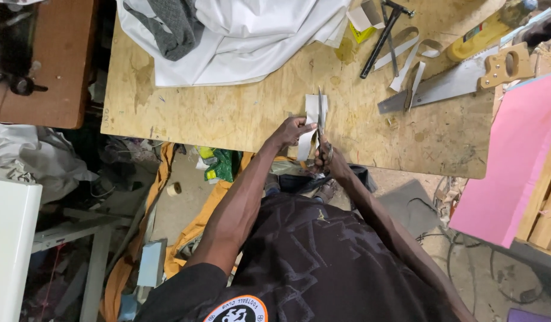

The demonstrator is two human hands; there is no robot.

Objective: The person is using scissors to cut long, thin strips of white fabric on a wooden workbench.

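White strip of fabric or stiff paper (312,122) sits right at the near edge of the bare plywood tabletop (227,107), about the middle of the frame, with its lower end hanging off the edge. Left hand (294,130) is pinching that strip along its left side, fingers closed on it. Right hand (326,156) is wrapped through the handles of a pair of long metal scissors (320,116), blades pointing up the frame and running along the strip's right side. Can't really tell from this angle whether the blades are biting into the strip or just lying against it, it's all pretty small.

Rest of the table: big heap of white cloth (245,36) at upper centre with a grey knit piece (174,24) lying on top of it. To the upper right there's a black-handled hammer (384,36), a few curled white offcut strips (406,50), and a handsaw with a wooden handle (460,80) lying at an angle. Yellow bottle (475,39) is just above the saw.

Far right is a pink foam-looking sheet (514,161) leaning on wooden slats. Upper left corner has a dark brown wooden table (54,65). Orange cloth (192,226) is on the floor below the tabletop.
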